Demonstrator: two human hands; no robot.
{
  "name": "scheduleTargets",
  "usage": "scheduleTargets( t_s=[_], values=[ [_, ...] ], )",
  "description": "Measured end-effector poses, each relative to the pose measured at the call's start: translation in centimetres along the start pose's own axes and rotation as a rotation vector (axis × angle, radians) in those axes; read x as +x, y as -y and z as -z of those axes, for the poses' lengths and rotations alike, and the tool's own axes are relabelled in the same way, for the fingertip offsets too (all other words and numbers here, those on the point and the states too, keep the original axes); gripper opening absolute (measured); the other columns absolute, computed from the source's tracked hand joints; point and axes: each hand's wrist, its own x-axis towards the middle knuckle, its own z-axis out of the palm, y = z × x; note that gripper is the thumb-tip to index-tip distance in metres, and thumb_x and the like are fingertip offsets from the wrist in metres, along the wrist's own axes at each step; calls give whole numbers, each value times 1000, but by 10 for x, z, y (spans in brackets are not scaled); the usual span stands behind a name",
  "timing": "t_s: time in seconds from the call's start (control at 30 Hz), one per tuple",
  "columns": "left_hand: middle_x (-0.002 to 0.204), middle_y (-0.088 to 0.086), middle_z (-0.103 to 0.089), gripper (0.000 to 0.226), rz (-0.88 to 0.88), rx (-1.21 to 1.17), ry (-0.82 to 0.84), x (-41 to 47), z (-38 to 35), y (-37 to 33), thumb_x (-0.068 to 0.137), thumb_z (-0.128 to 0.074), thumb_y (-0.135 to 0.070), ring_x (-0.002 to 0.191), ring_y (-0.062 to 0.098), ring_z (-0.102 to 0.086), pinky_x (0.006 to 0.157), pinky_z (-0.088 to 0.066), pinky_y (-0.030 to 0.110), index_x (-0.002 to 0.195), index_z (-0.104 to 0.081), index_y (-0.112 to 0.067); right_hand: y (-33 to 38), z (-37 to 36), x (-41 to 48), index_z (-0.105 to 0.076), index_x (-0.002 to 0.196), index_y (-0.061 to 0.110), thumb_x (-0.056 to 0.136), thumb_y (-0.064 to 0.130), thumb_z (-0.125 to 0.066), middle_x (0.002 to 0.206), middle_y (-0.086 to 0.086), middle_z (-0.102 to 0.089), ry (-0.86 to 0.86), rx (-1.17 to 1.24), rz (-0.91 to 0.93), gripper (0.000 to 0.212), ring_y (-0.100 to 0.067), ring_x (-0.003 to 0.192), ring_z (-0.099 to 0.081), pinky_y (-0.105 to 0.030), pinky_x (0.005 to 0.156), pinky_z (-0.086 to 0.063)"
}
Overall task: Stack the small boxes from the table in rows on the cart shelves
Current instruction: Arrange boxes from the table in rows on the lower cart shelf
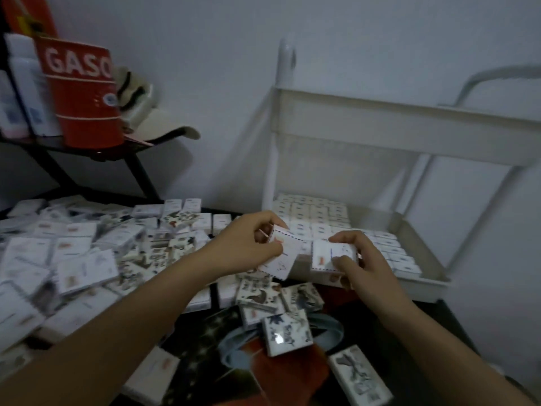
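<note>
Left hand [248,244] grips a small white box [282,256], thumb and curled fingers pinching its upper edge, box tilted. Right hand [363,262] is clenched round a second white box [325,254], thumb on top, fingers along the near side; there may be another box under it, cannot tell. The two held boxes sit close together, corners nearly meeting, above the tabletop edge just in front of the cart [409,133]. The cart is white, standing right of the tabletop against the wall [322,39]. Its lower shelf [424,247] carries shelved boxes [316,221] in tidy rows covering the back and middle, with the right strip of the shelf floor bare. Contents of the upper tray are hidden by its wall. The dark patterned tabletop [193,367] has a loose pile of boxes [73,259] spread across its left half, mostly white faces up. Patterned boxes [285,332] with blue-grey prints lie scattered below the hands. Far left, a black rack [87,150] carries a red can [85,92] lettered GASO, white bottles [26,83] and a pale cap [158,124]. Picture dim and slightly blurred.
</note>
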Motion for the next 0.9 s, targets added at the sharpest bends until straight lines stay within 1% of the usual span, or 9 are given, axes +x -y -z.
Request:
scheduleTargets(
  t_s=[0.07,0.13,0.17,0.23,0.3,0.43,0.57,0.7,0.9],
  values=[
    [63,-17,-52,18,-8,-5,35,14,-20,-6,85,-67,-20,56,4,-49,58,-45,20,95,-63,-35,-7,21,-1,-58,95,30,87,9,-64,99,6,-65,-86,14,-12,23,-21,79,-65,-37,62,-54],
    [73,-13,-55,18,-46,24,47,29,-38,-13,84,-68,-21,62,0,-51,62,-43,12,94,-63,-35,-14,42,-1,-56,100,29,83,9,-69,101,9,-62,-151,-47,-22,29,-13,87,-63,-39,72,-56],
    [76,-11,-56,18,-69,30,44,38,-45,-17,84,-68,-20,66,-1,-53,63,-43,10,94,-63,-34,-18,53,1,-56,105,31,82,10,-70,104,10,-60,-156,-98,-23,34,-8,90,-61,-36,73,-57],
    [85,-10,-63,18,-102,34,33,57,-59,-25,83,-70,-20,74,0,-58,66,-45,11,94,-62,-32,-24,72,5,-54,115,36,84,12,-67,112,14,-57,-120,-231,-9,42,5,94,-56,-14,73,-50],
    [93,-10,-64,19,-128,58,16,82,-70,-33,84,-71,-23,78,1,-59,68,-46,14,99,-60,-28,-26,90,14,-57,110,43,84,14,-66,111,20,-58,-87,-312,6,40,13,93,-54,-6,72,-43],
    [99,-9,-63,25,-140,139,-51,139,-89,-41,83,-68,-23,85,6,-60,72,-49,20,103,-53,-25,-28,115,47,-59,103,32,81,24,-70,93,11,-65,-207,-336,5,25,-5,84,-62,-32,78,-55],
    [104,-4,-62,28,-149,311,-52,191,-111,-38,86,-64,-25,92,15,-60,75,-49,26,110,-49,-24,-31,120,91,-49,108,26,82,26,-69,92,12,-60,-358,-352,28,33,-6,81,-62,-33,71,-56],
    [116,1,-62,36,-182,416,67,215,-132,-19,88,-61,-27,97,20,-61,86,-52,37,120,-44,-27,-52,115,122,-41,119,27,86,17,-65,87,3,-64,-310,-487,136,41,-10,73,-63,-35,66,-56],
    [99,-1,-67,29,-244,372,56,231,-141,-7,88,-64,-29,80,14,-64,77,-55,32,113,-49,-31,-86,121,143,-52,112,22,85,13,-66,90,0,-66,-411,-579,198,32,-15,72,-64,-38,66,-56]
  ],
)
